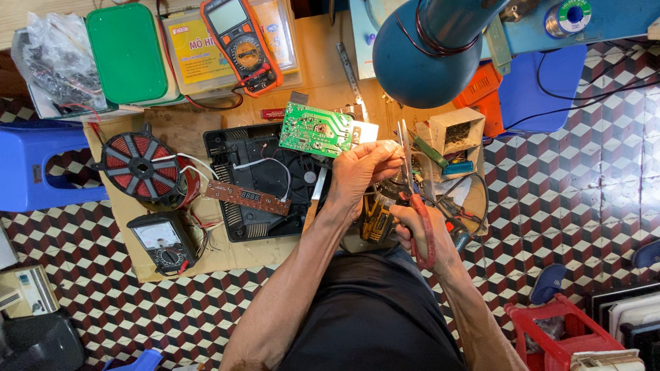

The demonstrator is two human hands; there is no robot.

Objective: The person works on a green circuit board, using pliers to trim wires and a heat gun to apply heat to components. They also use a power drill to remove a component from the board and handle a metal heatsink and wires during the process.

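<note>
My left hand (361, 168) grips the right edge of a green circuit board (315, 129), holding it up above a black plastic appliance housing (258, 180). My right hand (423, 230) is shut around red-handled scissors (411, 185), whose blades point up toward the board's right end, close to my left fingers. White wires run from the board down to the housing, where a narrow brown display board (247, 197) lies.
A red copper coil (141, 167) and a black analogue meter (163, 240) lie left on cardboard. An orange multimeter (242, 42) rests on boxes at the back. A blue lamp shade (426, 51) hangs overhead. A small parts box (455, 134) sits right.
</note>
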